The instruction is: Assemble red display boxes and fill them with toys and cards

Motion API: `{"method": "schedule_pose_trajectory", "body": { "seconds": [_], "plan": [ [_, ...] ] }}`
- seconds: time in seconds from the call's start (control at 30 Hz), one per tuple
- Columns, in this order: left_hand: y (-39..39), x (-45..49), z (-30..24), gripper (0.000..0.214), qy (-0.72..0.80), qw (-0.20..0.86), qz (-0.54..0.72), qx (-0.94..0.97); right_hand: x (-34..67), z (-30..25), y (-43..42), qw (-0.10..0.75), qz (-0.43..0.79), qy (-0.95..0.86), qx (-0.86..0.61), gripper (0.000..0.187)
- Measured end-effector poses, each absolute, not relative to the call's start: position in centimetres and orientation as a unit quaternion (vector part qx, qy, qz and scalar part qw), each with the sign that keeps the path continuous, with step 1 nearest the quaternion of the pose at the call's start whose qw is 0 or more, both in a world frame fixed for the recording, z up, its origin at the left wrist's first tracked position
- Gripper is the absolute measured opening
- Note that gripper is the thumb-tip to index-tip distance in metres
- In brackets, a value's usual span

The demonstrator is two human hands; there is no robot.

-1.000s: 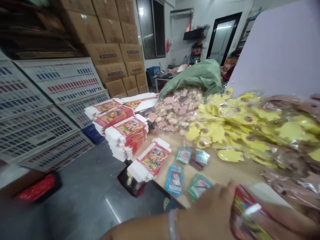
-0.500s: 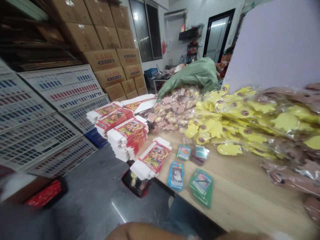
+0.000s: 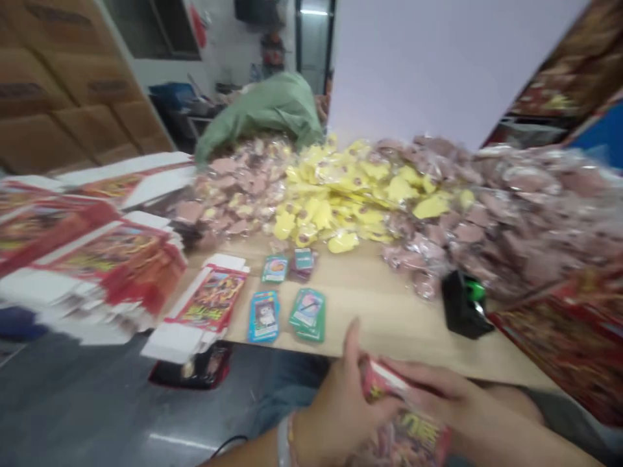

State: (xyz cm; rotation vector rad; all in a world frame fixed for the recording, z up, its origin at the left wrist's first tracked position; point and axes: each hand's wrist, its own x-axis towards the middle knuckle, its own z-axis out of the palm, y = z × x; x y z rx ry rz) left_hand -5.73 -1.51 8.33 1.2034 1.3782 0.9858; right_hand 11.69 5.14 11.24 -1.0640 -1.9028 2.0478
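Both my hands meet at the bottom middle of the view, below the table's near edge. My left hand and my right hand close together on a red printed carton with yellow lettering. On the wooden table just beyond lie a blue card pack, a green card pack and two smaller packs. A flat red and white carton blank hangs over the table's left edge. The picture is blurred by motion.
A heap of bagged yellow toys and pink toys fills the table's far side, with a green sack behind. A black tape dispenser stands at right. Stacks of carton blanks sit at left; brown boxes behind.
The view has swung right and down. My hands, out of sight half a second ago, are back in view holding the red carton below the table edge.
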Motion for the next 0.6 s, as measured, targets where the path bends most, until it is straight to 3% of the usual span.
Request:
{"method": "schedule_pose_trajectory", "body": {
  "seconds": [0.2, 0.4, 0.53, 0.6],
  "plan": [
    [-1.5, -5.9, 6.7, 0.087, 0.544, 0.533, 0.383, 0.524, 10.8, 10.8, 4.4, 0.125, 0.750, -0.510, -0.402, 0.034],
    [-1.8, -5.9, 6.2, 0.081, 0.554, 0.535, 0.363, 0.525, 10.9, 12.8, 5.1, 0.048, 0.738, -0.582, -0.338, 0.038],
    [-1.5, -6.5, 7.1, 0.080, 0.531, 0.513, 0.349, 0.578, 11.2, 14.8, 3.1, -0.003, 0.619, -0.721, -0.312, 0.045],
    [-0.6, -7.2, 8.7, 0.074, 0.458, 0.513, 0.337, 0.643, 12.2, 14.7, 2.1, 0.010, 0.538, -0.773, -0.334, 0.053]
  ]
}}
